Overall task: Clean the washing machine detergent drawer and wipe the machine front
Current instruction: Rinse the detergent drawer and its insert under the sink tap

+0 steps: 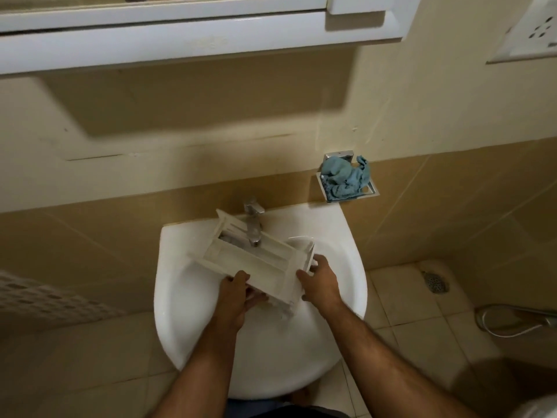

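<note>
A white plastic detergent drawer [256, 260] with several compartments is held tilted over the white washbasin [193, 336], its far end under the chrome tap [254, 224]. My left hand [238, 297] grips the drawer's near left side, thumb on top and fingers underneath. Gripping the near right end is my right hand [321, 285], its fingers wrapped round the front panel. Water drips from the drawer's low near corner into the basin. A crumpled blue cloth [343, 178] lies in a chrome wall-mounted dish to the right of the tap.
A white cabinet with a shelf [180, 43] hangs on the wall above the basin. To the right lie a tiled floor with a round drain [435, 282], a hand-shower hose [512, 321] and a wall socket [533, 37].
</note>
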Motion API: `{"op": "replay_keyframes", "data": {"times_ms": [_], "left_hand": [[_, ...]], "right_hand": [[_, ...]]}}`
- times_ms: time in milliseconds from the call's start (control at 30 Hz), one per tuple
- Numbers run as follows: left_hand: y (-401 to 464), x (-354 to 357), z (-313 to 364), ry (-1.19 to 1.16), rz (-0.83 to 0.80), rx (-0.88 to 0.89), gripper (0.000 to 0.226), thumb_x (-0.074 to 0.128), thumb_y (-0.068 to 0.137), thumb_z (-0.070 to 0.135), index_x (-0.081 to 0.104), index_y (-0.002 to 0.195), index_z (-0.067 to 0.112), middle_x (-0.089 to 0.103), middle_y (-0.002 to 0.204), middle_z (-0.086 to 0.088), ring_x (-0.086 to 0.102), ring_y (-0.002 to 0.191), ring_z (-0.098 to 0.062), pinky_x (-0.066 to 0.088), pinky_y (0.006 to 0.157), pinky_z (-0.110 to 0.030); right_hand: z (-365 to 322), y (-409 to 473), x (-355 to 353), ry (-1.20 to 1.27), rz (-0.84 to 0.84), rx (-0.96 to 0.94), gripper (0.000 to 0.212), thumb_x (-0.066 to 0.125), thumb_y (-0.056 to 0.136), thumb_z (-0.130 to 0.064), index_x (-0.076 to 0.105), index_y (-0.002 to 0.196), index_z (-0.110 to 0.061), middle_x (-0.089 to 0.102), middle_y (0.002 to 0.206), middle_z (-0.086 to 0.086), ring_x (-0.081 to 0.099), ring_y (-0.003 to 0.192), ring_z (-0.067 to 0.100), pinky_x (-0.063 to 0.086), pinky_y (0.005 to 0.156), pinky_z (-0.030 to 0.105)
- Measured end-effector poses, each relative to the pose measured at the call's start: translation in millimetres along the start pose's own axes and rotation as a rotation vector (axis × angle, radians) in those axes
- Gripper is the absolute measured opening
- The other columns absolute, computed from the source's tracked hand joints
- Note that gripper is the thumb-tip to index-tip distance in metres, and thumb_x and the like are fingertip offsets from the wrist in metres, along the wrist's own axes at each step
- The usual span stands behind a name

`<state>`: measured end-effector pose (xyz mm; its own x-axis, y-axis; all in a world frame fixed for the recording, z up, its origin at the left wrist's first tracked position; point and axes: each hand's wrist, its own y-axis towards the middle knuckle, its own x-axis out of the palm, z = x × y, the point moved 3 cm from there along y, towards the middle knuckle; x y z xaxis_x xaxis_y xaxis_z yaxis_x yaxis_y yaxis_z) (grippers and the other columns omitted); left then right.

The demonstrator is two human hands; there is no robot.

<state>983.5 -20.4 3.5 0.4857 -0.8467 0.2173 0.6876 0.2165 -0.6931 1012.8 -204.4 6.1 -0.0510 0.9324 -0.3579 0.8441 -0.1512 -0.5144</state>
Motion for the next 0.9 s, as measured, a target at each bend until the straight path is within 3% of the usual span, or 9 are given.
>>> {"op": "replay_keyframes", "data": {"times_ms": [67, 167, 300, 367, 433, 500, 633, 767, 900], "left_hand": [[-2, -12, 8, 0.103, 0.054, 0.057, 0.028, 0.060, 0.093, 0.014, 0.056, 0.120, 0.008, 0.062, 0.122, -0.019, 0.065, 0.106, -0.032, 0.060, 0.078, -0.048], [-15, -20, 22, 0.260, 0.141, 0.119, 0.061, 0.077, 0.084, 0.027, 0.043, 0.131, 0.010, 0.058, 0.123, -0.008, 0.062, 0.109, -0.029, 0.061, 0.066, -0.039], [-36, -17, 35, 0.549, 0.195, 0.254, 0.076, 0.083, 0.072, 0.047, 0.036, 0.125, 0.018, 0.057, 0.113, -0.001, 0.061, 0.101, -0.022, 0.058, 0.077, -0.043], [-45, -12, 37, 0.735, 0.209, 0.313, 0.073, 0.081, 0.070, 0.054, 0.036, 0.118, 0.022, 0.059, 0.103, 0.001, 0.063, 0.092, -0.019, 0.056, 0.079, -0.040], [-53, -4, 38, 0.855, 0.203, 0.349, 0.065, 0.078, 0.074, 0.052, 0.036, 0.115, 0.023, 0.059, 0.095, 0.004, 0.061, 0.082, -0.012, 0.050, 0.066, -0.029], [-56, 2, 41, 0.922, 0.193, 0.399, 0.061, 0.076, 0.076, 0.053, 0.038, 0.113, 0.024, 0.058, 0.094, 0.003, 0.059, 0.080, -0.010, 0.045, 0.062, -0.026], [-58, 12, 45, 1.006, 0.186, 0.481, 0.058, 0.074, 0.076, 0.057, 0.039, 0.112, 0.028, 0.055, 0.094, 0.007, 0.059, 0.083, -0.011, 0.046, 0.065, -0.025], [-60, 17, 49, 1.038, 0.152, 0.522, 0.050, 0.066, 0.079, 0.061, 0.043, 0.109, 0.027, 0.057, 0.091, 0.005, 0.059, 0.081, -0.013, 0.047, 0.066, -0.027], [-64, 8, 55, 0.850, 0.121, 0.495, 0.055, 0.032, 0.083, 0.071, 0.054, 0.101, 0.024, 0.065, 0.094, -0.003, 0.065, 0.086, -0.023, 0.057, 0.076, -0.042]], "right_hand": [[10, 1, 15, 0.178, -0.079, 0.087, 0.045, 0.058, 0.094, -0.012, 0.045, 0.137, -0.012, 0.060, 0.125, 0.013, 0.064, 0.102, 0.030, 0.062, 0.064, 0.041], [19, 3, 35, 0.290, -0.105, 0.164, 0.024, 0.052, 0.090, -0.003, 0.061, 0.111, -0.011, 0.066, 0.113, 0.018, 0.067, 0.095, 0.035, 0.061, 0.066, 0.048], [24, 8, 53, 0.279, -0.222, 0.225, 0.022, 0.048, 0.089, 0.006, 0.065, 0.102, 0.001, 0.066, 0.101, 0.023, 0.063, 0.077, 0.030, 0.052, 0.060, 0.032], [29, 16, 59, 0.197, -0.271, 0.208, 0.032, 0.049, 0.091, 0.005, 0.061, 0.121, 0.004, 0.062, 0.122, 0.023, 0.063, 0.096, 0.033, 0.048, 0.070, 0.030], [26, 15, 64, 0.045, -0.370, 0.183, 0.036, 0.051, 0.094, 0.000, 0.058, 0.129, 0.002, 0.058, 0.132, 0.018, 0.057, 0.117, 0.035, 0.048, 0.088, 0.030], [25, 14, 69, -0.051, -0.474, 0.156, 0.031, 0.054, 0.095, -0.008, 0.064, 0.123, -0.001, 0.063, 0.128, 0.017, 0.060, 0.115, 0.032, 0.048, 0.101, 0.037], [15, 6, 74, 0.055, -0.595, 0.171, 0.018, 0.056, 0.100, -0.024, 0.066, 0.108, -0.012, 0.069, 0.099, 0.002, 0.063, 0.095, 0.020, 0.053, 0.082, 0.028], [39, 37, 102, 0.022, -0.656, 0.085, 0.071, 0.076, 0.068, -0.061, 0.067, 0.119, -0.012, 0.070, 0.116, 0.007, 0.064, 0.112, 0.026, 0.048, 0.103, 0.047], [16, 22, 77, -0.092, -0.577, 0.020, 0.029, 0.063, 0.092, -0.010, 0.066, 0.118, 0.000, 0.067, 0.116, 0.010, 0.062, 0.105, 0.024, 0.049, 0.091, 0.033]]}}
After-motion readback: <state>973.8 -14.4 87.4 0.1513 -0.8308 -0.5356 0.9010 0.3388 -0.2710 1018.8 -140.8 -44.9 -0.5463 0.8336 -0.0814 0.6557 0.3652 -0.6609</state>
